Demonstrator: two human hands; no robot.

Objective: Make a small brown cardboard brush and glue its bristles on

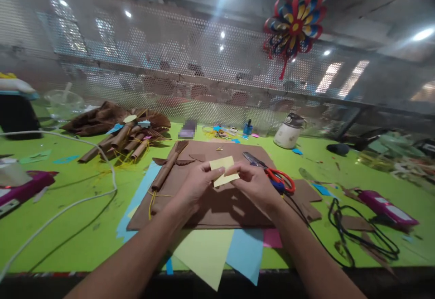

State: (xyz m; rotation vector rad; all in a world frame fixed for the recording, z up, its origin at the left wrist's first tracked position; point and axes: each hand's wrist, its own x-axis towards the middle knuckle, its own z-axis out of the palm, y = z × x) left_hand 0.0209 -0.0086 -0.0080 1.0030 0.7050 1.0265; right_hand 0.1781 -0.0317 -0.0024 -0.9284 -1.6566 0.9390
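Observation:
A small pale yellow paper is pinched between my two hands above a brown board. My left hand grips its left side, with the thumb on top. At the paper's right edge, the fingers of my right hand are closed on it. On the board's left part lies a rolled brown paper tube with yellow string. Scissors with red handles rest just beyond my right hand. Larger yellow and blue sheets stick out from under the board's near edge.
Several brown tubes are piled at the back left. A white cable crosses the left side. A black cord and a magenta power strip lie at the right. A white jug stands at the back.

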